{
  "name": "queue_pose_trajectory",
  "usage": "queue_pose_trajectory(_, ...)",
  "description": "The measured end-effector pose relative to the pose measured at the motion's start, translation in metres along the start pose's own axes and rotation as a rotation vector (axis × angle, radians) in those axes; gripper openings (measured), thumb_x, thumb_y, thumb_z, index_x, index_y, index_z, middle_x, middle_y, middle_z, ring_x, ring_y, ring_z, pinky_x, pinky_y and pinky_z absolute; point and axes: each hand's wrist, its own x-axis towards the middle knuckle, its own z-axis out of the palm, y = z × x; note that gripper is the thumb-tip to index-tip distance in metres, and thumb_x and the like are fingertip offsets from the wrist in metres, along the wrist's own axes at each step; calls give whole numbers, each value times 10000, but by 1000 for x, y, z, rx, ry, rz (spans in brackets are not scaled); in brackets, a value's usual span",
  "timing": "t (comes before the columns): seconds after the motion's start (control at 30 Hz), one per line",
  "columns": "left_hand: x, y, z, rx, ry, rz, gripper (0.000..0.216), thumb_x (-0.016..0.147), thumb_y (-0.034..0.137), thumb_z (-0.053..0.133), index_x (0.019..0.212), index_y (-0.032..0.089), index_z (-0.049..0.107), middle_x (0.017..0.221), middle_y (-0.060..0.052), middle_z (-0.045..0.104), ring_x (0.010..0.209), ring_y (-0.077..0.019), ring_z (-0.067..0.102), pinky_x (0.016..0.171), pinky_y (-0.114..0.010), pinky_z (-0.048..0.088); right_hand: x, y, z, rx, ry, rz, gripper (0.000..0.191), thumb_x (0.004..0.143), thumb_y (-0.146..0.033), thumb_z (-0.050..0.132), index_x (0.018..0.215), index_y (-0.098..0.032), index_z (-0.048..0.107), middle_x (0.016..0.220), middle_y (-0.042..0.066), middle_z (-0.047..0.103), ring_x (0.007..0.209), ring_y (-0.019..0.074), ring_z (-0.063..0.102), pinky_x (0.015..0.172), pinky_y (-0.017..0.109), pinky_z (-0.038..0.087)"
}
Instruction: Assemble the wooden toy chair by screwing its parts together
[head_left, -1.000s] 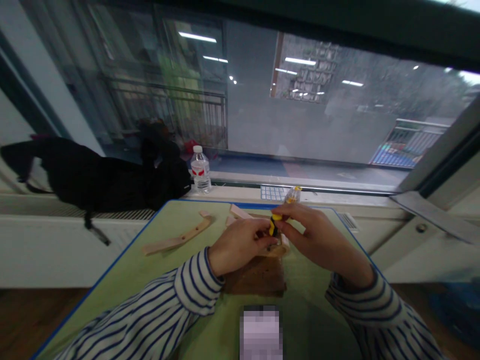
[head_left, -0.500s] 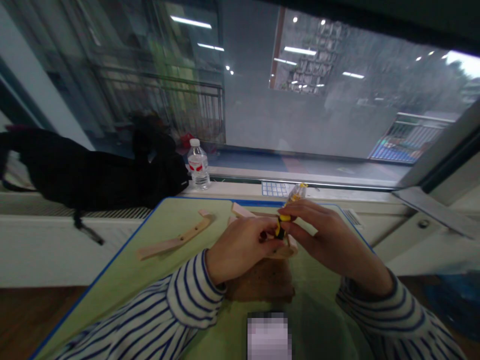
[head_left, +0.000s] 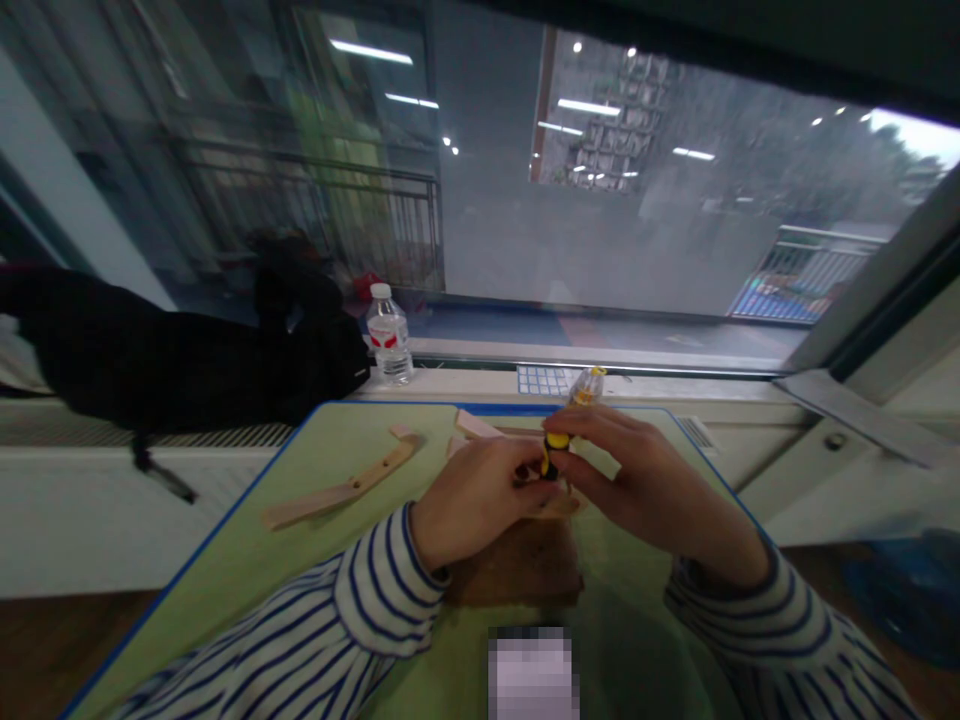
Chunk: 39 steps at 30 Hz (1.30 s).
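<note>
A short yellow-and-black tool (head_left: 556, 440), its kind hard to tell, stands upright between my hands. My right hand (head_left: 637, 470) pinches its yellow top with thumb and fingertips. Against its black lower part, the thumb and forefinger of my left hand (head_left: 480, 490) are closed from the left. Pale wooden pieces (head_left: 476, 425) lie under and behind my hands, partly hidden. Below them is a brown wooden block (head_left: 517, 570). A curved wooden strip with holes (head_left: 352, 483) rests on the table to the left. The tool's lower end is hidden by my fingers.
The green table (head_left: 315, 560) has a blue edge. Behind my right hand stands a clear container with a yellow tip (head_left: 586, 385). A water bottle (head_left: 388, 340) and a black bag (head_left: 195, 360) are on the window ledge. A pixelated rectangle (head_left: 531, 675) appears near the front.
The whole view has shifted slightly. The yellow top now shows more upright between my right fingertips, and both hands keep nearly the same places around the tool.
</note>
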Motion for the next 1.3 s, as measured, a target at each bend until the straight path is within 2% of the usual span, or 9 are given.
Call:
queue_pose_trajectory(0.33, -2, 0, -1, 80, -8, -54, 185, 832, 349, 570, 866, 200, 675, 825, -18, 668, 755, -170, 595, 669, -248, 412, -1, 2, 0, 23, -43, 42, 251, 889, -175, 535, 1134, -201, 586, 1069, 41, 690, 983, 143, 630, 872, 285, 495)
queue_pose_trajectory(0.5, -2, 1, -3, 90, -32, -77, 200, 833, 358, 561, 868, 208, 689, 817, -22, 682, 768, -180, 608, 669, -249, 424, 0, 1, 0, 20, -46, 45, 259, 888, -177, 531, 1139, -209, 584, 1072, 47, 688, 976, 159, 636, 855, 300, 506)
queue_pose_trajectory(1.07, -3, -2, 0, 41, -72, -11, 221, 859, 229, 502, 979, 242, 687, 925, -18, 703, 841, -188, 625, 728, -270, 443, 0, 0, 7, -11, -26, 63, 178, 884, -270, 586, 1045, -196, 587, 956, 41, 681, 856, 158, 630, 761, 287, 493)
queue_pose_trajectory(1.3, -2, -2, -1, 56, -45, -38, 194, 835, 289, 545, 938, 227, 698, 871, -22, 704, 802, -189, 627, 677, -257, 437, 0, 1, 8, -11, -29, 56, 171, 891, -280, 576, 1041, -197, 583, 955, 51, 677, 864, 166, 630, 759, 297, 493)
